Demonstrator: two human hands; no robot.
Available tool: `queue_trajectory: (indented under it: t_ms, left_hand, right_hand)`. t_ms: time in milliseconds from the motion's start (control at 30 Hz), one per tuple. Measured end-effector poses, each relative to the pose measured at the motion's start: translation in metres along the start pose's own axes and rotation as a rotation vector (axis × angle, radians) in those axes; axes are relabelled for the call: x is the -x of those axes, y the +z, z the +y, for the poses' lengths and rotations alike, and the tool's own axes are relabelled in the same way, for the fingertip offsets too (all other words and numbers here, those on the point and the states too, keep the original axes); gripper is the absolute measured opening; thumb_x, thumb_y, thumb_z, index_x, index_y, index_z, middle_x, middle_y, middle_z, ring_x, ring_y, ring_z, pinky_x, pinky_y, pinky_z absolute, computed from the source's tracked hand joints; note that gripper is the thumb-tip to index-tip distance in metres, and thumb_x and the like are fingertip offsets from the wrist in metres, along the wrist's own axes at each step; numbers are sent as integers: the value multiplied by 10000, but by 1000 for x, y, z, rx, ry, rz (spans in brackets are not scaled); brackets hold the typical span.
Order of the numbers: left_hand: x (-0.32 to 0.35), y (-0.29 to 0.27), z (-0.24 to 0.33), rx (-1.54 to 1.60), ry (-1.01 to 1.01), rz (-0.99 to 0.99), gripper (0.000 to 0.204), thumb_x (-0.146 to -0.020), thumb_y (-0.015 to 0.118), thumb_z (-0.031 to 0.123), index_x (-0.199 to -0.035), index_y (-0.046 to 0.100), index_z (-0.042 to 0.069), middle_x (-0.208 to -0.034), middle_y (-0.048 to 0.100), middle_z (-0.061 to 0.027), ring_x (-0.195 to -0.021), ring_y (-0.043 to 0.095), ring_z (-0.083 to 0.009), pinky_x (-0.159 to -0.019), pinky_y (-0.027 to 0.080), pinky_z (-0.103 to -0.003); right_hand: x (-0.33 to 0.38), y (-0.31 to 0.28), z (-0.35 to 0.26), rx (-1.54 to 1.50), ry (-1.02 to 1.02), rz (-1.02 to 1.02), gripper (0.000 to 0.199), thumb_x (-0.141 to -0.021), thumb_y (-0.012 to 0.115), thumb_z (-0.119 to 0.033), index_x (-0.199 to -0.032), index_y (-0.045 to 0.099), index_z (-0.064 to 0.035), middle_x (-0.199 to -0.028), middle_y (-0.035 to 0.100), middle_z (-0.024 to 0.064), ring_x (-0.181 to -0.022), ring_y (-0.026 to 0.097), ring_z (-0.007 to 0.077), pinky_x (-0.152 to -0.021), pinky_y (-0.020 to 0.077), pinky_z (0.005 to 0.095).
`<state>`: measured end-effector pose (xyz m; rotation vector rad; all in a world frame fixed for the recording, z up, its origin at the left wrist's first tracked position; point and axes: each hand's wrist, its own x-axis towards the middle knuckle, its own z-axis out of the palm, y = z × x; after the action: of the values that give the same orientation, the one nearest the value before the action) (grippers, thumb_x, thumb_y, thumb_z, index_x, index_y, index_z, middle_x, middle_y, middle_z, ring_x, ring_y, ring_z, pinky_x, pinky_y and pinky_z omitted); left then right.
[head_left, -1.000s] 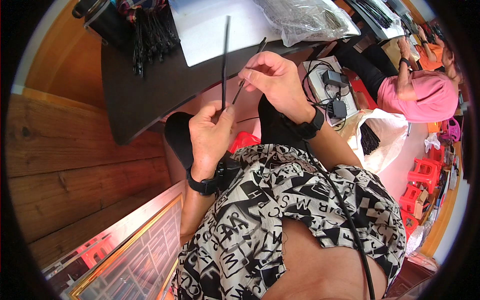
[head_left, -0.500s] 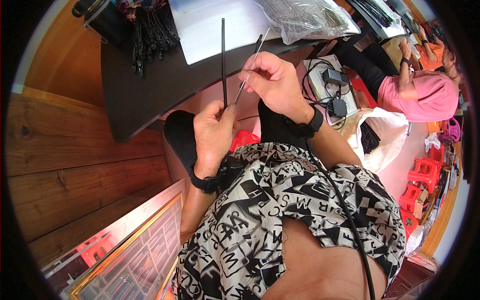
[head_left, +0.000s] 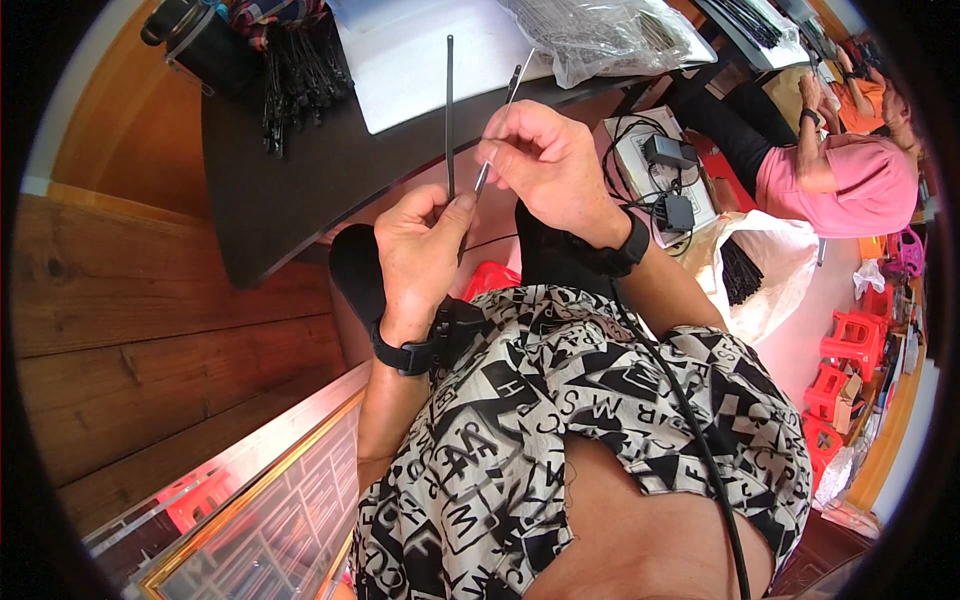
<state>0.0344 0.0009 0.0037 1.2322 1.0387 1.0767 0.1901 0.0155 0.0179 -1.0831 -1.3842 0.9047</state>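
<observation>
The left hand point(head_left: 414, 252), closed in a pinch on an upright black strip point(head_left: 450, 110), has risen slightly nearer the right hand point(head_left: 556, 175), whose thumb and forefinger nip a silvery wire point(head_left: 482, 178) just above it, apparently shortening the stretch being worked.

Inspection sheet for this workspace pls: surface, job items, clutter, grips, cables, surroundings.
Surface: dark tabletop, partly covered by a white sheet.
Job items: upright black strip; slim silver-and-dark piece slanting between the hands, exact make-up unclear.
Clutter: bundle of black strips, clear plastic bag, black flask.
Grips: left grip pinches the black strip; right grip pinches the slim piece.
Cables: black cable across the patterned shirt; cords around two black adapters.
Surroundings: person in pink and red stools at right; wooden planks at left.
</observation>
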Motion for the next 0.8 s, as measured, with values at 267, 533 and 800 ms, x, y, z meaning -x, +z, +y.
queue_trajectory:
  t_ms: [267, 533, 800]
  left_hand:
    - [-4, -6, 7, 50, -84, -38, 120, -785, 621, 43, -690, 591, -24, -581, 585, -56, -464, 508, -69, -414, 367, -192]
    - [-12, -5, 3, 26, -108, -34, 122, -802, 599, 52, -697, 589, -7, -589, 570, -42, -471, 494, -75, -405, 367, -190]
    - [-1, -2, -6, -285, 88, -119, 144, -853, 542, 89, -937, 564, -25, -664, 573, -21, -557, 505, -63, -506, 410, -200]
  right_hand:
    - [1, 6, 2, 73, -41, 15, 65, -799, 587, -1, -757, 539, -16, -654, 507, -36, -544, 468, 7, -482, 377, 164]
    - [-7, 11, 10, 159, -20, 73, 67, -753, 603, -37, -759, 547, -1, -568, 523, 80, -486, 431, 88, -457, 379, 259]
    - [-19, 14, -13, 163, -61, 43, 456, -756, 604, -30, -1183, 448, 13, -581, 544, 135, -485, 525, 148, -479, 421, 278]
